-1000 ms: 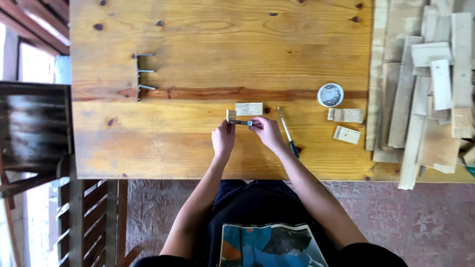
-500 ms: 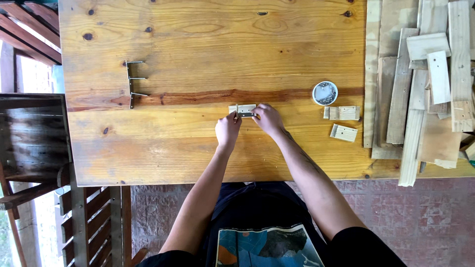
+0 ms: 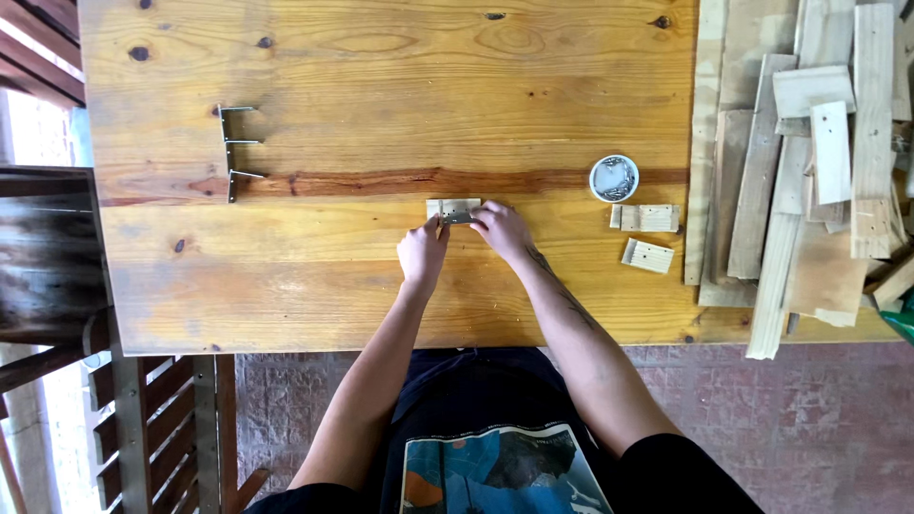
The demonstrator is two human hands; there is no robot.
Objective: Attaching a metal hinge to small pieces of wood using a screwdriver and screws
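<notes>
Small wood block (image 3: pixel 452 206) and metal bracket (image 3: pixel 458 218) pinched.
Left hand (image 3: pixel 422 255) and right hand (image 3: pixel 502 229) are extended forward, fingertips clamped on both pieces.

I see no labels, signs or screens from here. The only package-like thing is a small round tin (image 3: pixel 613 178), open, white-rimmed with greyish metal bits inside. It stands on the wooden table (image 3: pixel 381 76), right of centre, just above two small wood blocks (image 3: pixel 647 218) and near the stack of planks (image 3: pixel 809 162) at the right edge. It sits well clear of my hands. I cannot make out what the bits inside are.
</notes>
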